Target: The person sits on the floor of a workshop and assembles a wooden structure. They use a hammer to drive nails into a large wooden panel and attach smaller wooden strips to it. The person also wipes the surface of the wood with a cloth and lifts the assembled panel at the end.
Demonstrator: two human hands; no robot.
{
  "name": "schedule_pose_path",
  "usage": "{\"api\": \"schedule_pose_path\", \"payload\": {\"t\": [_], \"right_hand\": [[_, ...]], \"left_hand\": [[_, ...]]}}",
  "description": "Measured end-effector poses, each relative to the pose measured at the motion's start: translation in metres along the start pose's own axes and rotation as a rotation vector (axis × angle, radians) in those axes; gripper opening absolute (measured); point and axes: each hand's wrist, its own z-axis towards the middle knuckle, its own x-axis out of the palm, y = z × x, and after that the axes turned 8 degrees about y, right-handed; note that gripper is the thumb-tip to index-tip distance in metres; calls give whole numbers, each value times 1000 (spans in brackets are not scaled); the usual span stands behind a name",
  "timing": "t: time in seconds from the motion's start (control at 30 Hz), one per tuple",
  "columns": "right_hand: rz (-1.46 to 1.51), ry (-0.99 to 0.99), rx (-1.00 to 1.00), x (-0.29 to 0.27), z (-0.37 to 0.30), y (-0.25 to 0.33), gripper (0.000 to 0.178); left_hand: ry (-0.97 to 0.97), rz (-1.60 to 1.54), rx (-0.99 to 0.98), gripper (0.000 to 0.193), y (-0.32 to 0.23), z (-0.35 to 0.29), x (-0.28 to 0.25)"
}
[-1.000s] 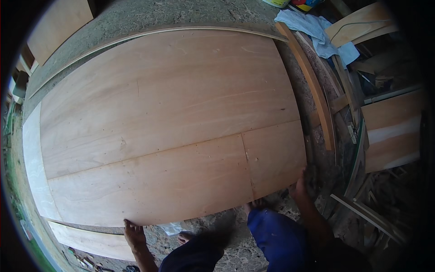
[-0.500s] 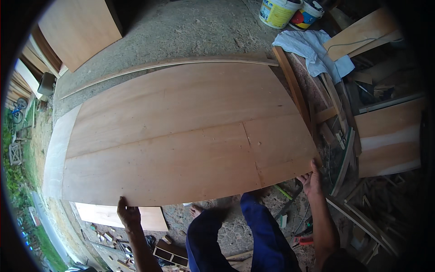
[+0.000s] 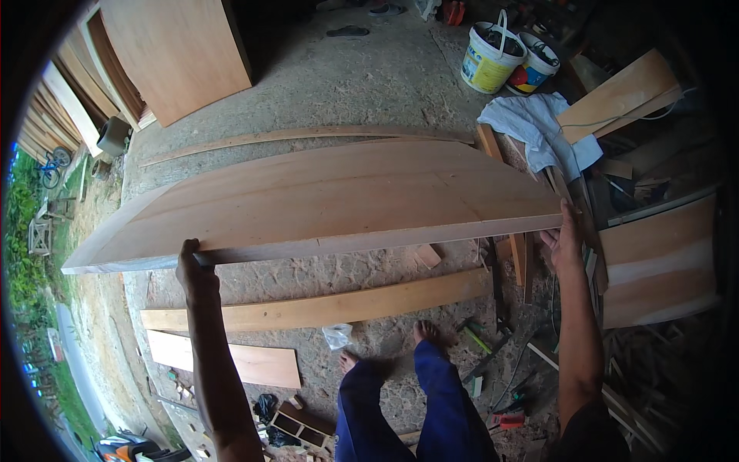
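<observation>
A large plywood-faced panel [image 3: 339,192], like a flush door, is held up at its near long edge and slopes down toward the far side. Its thick near edge faces me. My left hand [image 3: 197,271] grips this edge left of the middle, thumb on top and fingers hidden beneath. At the right end corner my right hand [image 3: 565,237] holds the panel, with its fingers partly under the edge. Below the raised edge a long wooden plank [image 3: 331,302] lies on the concrete floor, apart from both hands.
A pale board [image 3: 258,363] and a small plastic bag [image 3: 337,336] lie near my bare feet. Wood scraps and a green-handled tool [image 3: 477,339] are at the right. Two buckets [image 3: 493,61] and a white cloth [image 3: 531,127] stand far right. A thin strip [image 3: 308,135] lies behind the panel.
Both hands have risen with the panel's near edge, so its thick side now shows. The plank beneath it and both of my feet have come into view.
</observation>
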Motion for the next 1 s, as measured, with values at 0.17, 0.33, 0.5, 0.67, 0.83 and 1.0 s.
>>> {"api": "schedule_pose_path", "payload": {"t": [0.17,0.33,0.5,0.67,0.83,1.0], "right_hand": [[-120,125,48,36,16,72,94],[-118,17,39,72,58,121,91],[-155,-28,6,104,75,159,90],[-208,-80,17,134,84,186,75],[-171,-7,54,122,97,180,77],[-220,-94,45,125,92,189,81]], "left_hand": [[-42,-36,80,35,-38,36,65],[-154,159,22,39,-56,69,122],[-264,286,-13,57,-88,83,173],[-201,311,-60,67,-96,124,174],[-325,315,58,43,-88,128,193],[-225,131,111,61,-74,119,191]]}}
